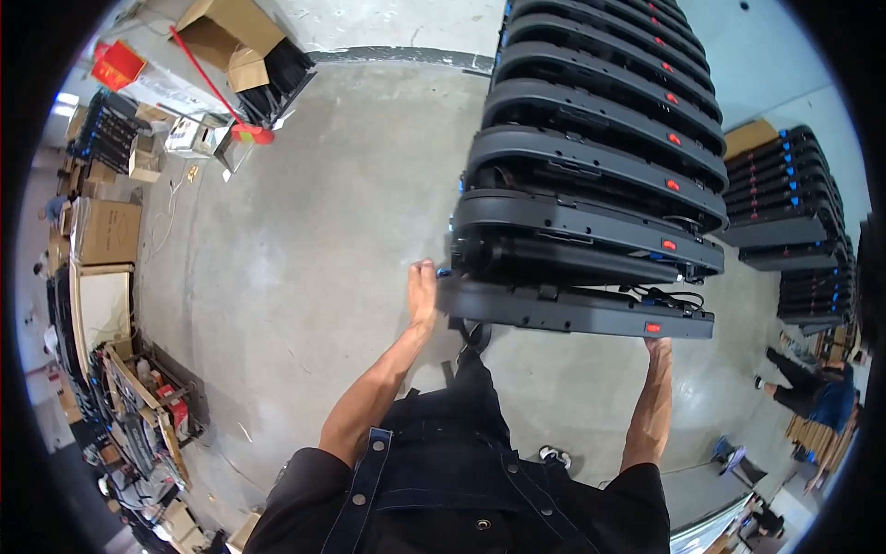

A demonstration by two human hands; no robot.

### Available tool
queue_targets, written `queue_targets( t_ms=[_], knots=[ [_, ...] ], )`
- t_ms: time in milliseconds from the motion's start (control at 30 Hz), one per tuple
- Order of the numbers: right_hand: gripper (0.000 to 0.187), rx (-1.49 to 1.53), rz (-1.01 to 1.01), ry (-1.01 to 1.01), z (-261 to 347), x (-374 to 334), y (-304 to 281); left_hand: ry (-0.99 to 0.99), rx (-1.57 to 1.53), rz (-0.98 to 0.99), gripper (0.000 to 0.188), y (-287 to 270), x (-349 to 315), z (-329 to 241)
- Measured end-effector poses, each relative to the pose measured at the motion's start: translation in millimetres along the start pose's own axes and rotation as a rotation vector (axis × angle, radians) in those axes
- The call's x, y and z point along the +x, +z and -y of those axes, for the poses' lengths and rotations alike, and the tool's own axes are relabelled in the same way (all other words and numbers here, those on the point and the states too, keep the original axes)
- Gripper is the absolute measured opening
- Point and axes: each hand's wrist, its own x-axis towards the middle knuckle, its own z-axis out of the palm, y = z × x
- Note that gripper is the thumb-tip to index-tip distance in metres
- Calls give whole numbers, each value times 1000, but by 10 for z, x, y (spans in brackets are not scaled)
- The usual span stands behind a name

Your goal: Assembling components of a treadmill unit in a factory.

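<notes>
A flat dark-grey unit that looks like a walking pad (591, 314) is level in front of me, at the near end of a tall row of similar units. It has a rounded edge, a red rocker switch (653, 328) and a black cord (678, 300) lying on its right part. My left hand (422, 291) is closed at its left end, the fingers bent against the side. Below its right end, my right hand (658, 346) grips from underneath, most fingers hidden by the unit. Just beyond it sits another walking pad (554, 212), with a black roller-like bar between the two.
More stacked units (784, 185) stand at the right, near a person (812, 388) in dark clothes. To the left are cardboard boxes (106, 231), a cluttered cart (152, 397) and a red-handled broom (249, 134). A small stool (736, 462) stands at the lower right.
</notes>
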Motion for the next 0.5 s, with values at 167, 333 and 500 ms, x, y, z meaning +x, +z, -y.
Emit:
queue_targets(
  t_ms=[167,333,500],
  knots=[
    [64,-174,-224,23,-62,295,260,208,-66,147,49,-44,96,215],
    [42,-222,32,413,-1261,-873,832,-219,-250,617,34,-1210,-125,884],
    [35,-697,149,506,-3728,-3151,2346,-684,-340,539,31,-3097,-383,2144]
  ],
)
